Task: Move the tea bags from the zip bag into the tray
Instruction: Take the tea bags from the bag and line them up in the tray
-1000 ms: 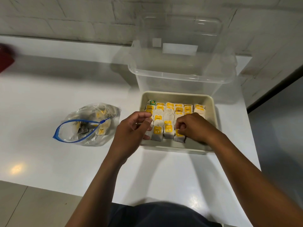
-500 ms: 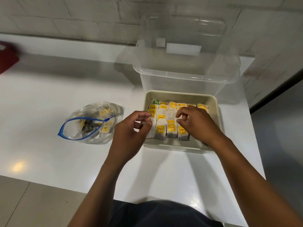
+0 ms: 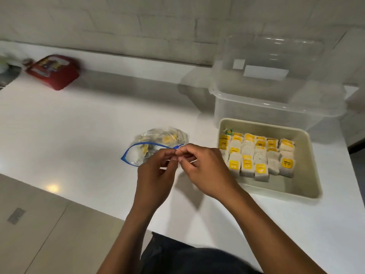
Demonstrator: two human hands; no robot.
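Observation:
The clear zip bag point(image 3: 150, 147) with a blue zip rim lies open on the white counter, with yellow-tagged tea bags inside. Right of it stands the beige tray point(image 3: 308, 175), where several rows of tea bags point(image 3: 256, 155) are packed upright. My left hand point(image 3: 156, 175) and my right hand point(image 3: 205, 171) meet fingertip to fingertip at the bag's right corner, just below the end of the blue zip. The fingers of both hands are curled. Blur hides whether they pinch the plastic.
A clear plastic tub point(image 3: 276, 99) with its lid leaning on the wall stands behind the tray. A red pouch point(image 3: 53, 72) lies at the far left of the counter point(image 3: 79, 125). The counter's front edge runs just below my hands, with floor tiles beyond it.
Both hands have left the tray and moved left to the zip bag's right corner. My view has swung left, so the tray now sits at the right.

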